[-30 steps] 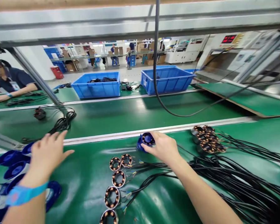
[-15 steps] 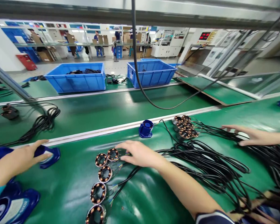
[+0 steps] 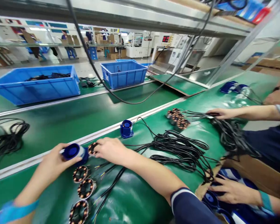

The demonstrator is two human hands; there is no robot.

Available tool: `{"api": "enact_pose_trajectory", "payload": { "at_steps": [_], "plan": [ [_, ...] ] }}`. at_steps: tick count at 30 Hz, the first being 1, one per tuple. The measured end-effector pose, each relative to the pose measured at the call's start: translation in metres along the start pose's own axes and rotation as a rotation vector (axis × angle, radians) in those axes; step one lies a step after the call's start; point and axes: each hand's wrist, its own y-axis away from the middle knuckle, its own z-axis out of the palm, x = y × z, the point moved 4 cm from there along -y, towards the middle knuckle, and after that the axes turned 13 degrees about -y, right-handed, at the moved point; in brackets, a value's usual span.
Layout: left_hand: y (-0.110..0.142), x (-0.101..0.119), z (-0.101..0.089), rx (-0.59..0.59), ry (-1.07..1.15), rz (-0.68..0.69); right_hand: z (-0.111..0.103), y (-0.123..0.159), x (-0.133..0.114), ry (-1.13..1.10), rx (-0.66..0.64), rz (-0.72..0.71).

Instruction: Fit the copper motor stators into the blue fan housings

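Green worktop (image 3: 135, 196), coil rings (image 3: 79, 190), crates (image 3: 133, 78) beyond

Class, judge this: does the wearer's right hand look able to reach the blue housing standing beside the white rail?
Probably yes: only green work surface seems to separate the right hand from that blue housing, though its fingers are occupied with a copper-wound stator.

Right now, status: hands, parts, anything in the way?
Left hand holding blue cylindrical plastic housing. Right hand holding copper-wound metal ring. Loose black cables running under right forearm.
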Motion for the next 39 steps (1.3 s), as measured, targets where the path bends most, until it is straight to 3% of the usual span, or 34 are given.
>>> {"api": "enact_pose_trajectory", "payload": {
  "at_steps": [3, 5, 12, 20, 23, 27, 31, 33, 36, 39],
  "plan": [
    [-0.002, 0.044, 0.015, 0.017, 0.016, 0.101, -0.038, 0.011, -0.007, -0.062, 0.247, 0.042],
    [-0.004, 0.063, 0.025, 0.023, 0.049, 0.205, -0.053, 0.015, -0.010, -0.093, 0.289, 0.042],
    [-0.002, 0.089, 0.041, 0.014, 0.100, 0.337, -0.047, 0.016, -0.018, -0.037, -0.009, 0.026],
    [0.002, 0.101, 0.047, 0.028, 0.117, 0.282, -0.041, 0.018, -0.007, 0.030, -0.054, 0.102],
    [0.003, 0.099, 0.047, -0.026, 0.152, 0.292, -0.034, 0.016, 0.001, -0.051, 0.011, 0.053],
    [0.021, 0.090, 0.032, -0.004, 0.144, 0.258, -0.014, 0.015, 0.011, -0.142, 0.032, 0.116],
    [0.063, 0.082, 0.008, 0.077, 0.093, 0.156, -0.010, 0.018, 0.013, -0.178, 0.306, -0.043],
    [0.088, 0.073, -0.004, 0.121, 0.054, 0.095, -0.007, 0.020, 0.016, -0.154, 0.383, -0.106],
    [0.128, 0.048, -0.024, 0.212, -0.134, 0.039, -0.001, 0.021, 0.023, -0.091, 0.330, -0.088],
    [0.173, -0.001, -0.047, 0.276, -0.455, -0.016, -0.005, 0.025, 0.022, -0.101, 0.369, -0.077]
  ]
}}
